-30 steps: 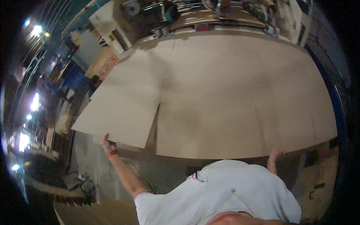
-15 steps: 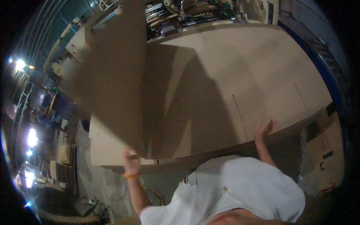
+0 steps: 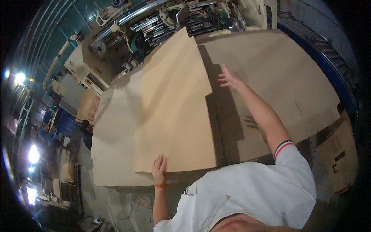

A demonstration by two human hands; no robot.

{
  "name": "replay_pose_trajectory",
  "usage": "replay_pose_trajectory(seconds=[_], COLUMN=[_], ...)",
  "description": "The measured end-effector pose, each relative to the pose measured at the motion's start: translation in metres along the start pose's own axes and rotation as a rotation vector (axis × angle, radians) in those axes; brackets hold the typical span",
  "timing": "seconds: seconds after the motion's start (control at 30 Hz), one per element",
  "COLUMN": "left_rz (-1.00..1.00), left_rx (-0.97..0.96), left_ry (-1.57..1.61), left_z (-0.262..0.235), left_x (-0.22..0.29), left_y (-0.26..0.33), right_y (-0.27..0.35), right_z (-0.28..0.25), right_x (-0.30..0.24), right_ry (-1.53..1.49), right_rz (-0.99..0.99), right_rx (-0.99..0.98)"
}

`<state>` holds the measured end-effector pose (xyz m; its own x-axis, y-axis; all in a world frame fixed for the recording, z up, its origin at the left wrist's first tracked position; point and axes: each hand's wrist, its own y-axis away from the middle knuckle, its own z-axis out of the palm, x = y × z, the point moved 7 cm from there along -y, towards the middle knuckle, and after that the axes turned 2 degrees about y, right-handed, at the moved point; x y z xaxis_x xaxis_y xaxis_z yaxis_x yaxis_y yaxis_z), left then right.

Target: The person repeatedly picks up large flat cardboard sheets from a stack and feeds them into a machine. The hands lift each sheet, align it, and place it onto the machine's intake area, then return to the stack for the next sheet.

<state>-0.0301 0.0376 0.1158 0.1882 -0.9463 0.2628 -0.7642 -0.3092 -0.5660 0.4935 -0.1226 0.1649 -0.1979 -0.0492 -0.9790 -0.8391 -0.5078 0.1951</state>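
Cardboard panel (image 3: 174, 120) looks light but bendy, so hold its edges; your right hand (image 3: 231, 78) has fingers spread, can't tell if left hand (image 3: 159, 170) pinches.

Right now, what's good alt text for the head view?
A person's left hand touches the near edge of a tan cardboard panel over a wider cardboard sheet; the open right hand hovers to its right. Machinery stands beyond.

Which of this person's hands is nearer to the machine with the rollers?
Right. The right hand hovers to the right of the tan cardboard panel, towards the machine; the left hand is at the panel's near edge, farther from the machine.
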Motion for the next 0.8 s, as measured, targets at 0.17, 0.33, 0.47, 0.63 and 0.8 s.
replay_pose_trajectory(seconds=[0.17,0.33,0.47,0.63,0.8], left_rz=[-0.187,-0.174,-0.269,-0.273,-0.276], left_rx=[0.068,0.143,0.205,0.203,0.194], left_ry=[-0.173,-0.07,-0.012,-0.014,0.031], left_z=[-0.017,-0.012,-0.016,-0.012,-0.004], left_x=[-0.051,-0.01,-0.003,-0.001,-0.017], left_y=[0.027,0.013,0.011,0.005,0.004], right_y=[-0.044,-0.108,-0.122,-0.13,-0.126], right_z=[0.082,0.108,0.136,0.167,0.155], right_x=[0.001,0.008,0.036,0.081,0.075], right_ry=[0.078,0.338,0.241,-0.583,-0.632], right_rz=[0.183,-0.004,0.02,0.021,0.003], right_rx=[-0.062,0.125,0.06,-0.206,-0.238])
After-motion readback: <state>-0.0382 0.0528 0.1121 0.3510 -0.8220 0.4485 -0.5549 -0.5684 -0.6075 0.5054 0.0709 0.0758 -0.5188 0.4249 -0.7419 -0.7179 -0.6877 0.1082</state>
